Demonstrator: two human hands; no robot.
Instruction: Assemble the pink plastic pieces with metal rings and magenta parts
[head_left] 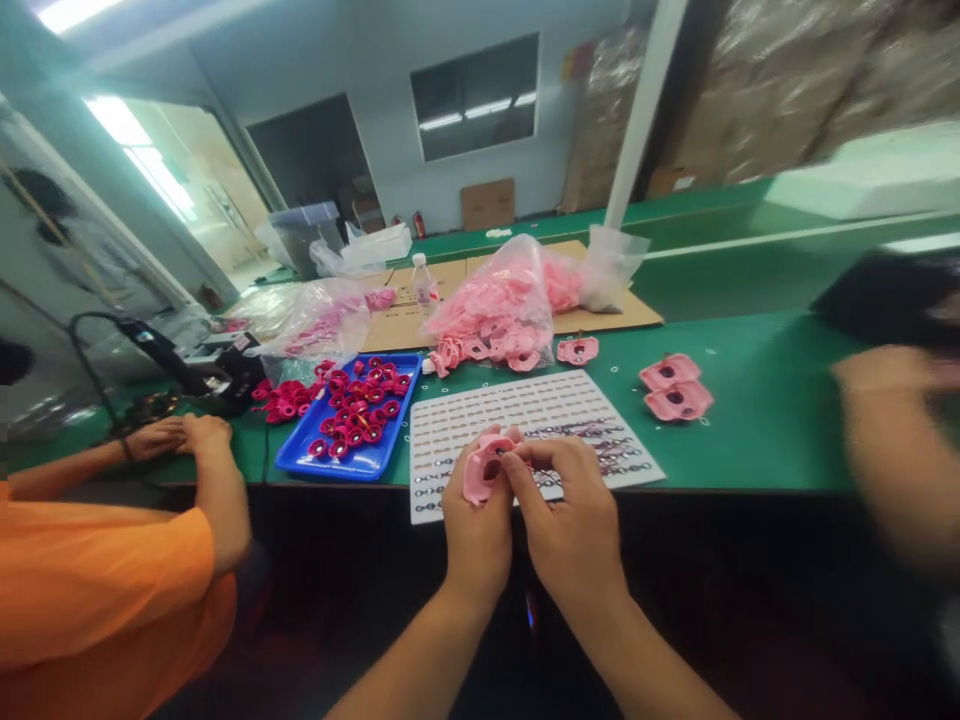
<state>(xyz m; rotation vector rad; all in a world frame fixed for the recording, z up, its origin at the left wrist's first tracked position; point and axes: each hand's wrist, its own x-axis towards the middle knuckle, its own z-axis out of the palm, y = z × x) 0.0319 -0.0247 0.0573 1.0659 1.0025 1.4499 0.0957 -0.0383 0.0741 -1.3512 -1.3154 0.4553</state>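
Observation:
My left hand (480,535) is closed around a pink plastic shell (480,468) with a hole in it, held above the front edge of a white sheet (495,405). The thumb and forefinger of my right hand (566,500) are pinched together at the shell's right side. Whatever lies between those fingertips is too small to make out. Rows of small dark and gold ring-shaped pieces cover the sheet beneath my hands. To the right, two similar pink shells (675,388) lie on the green table, and another pink shell (577,350) lies behind the sheet.
Left of the sheet stands a blue tray (386,462) of dark pink parts, with more beside it. Behind are a clear bag of pink parts (491,290), a bottle (421,282) and cardboard (630,308). Co-workers sit at both sides, one in an orange sleeve (112,570).

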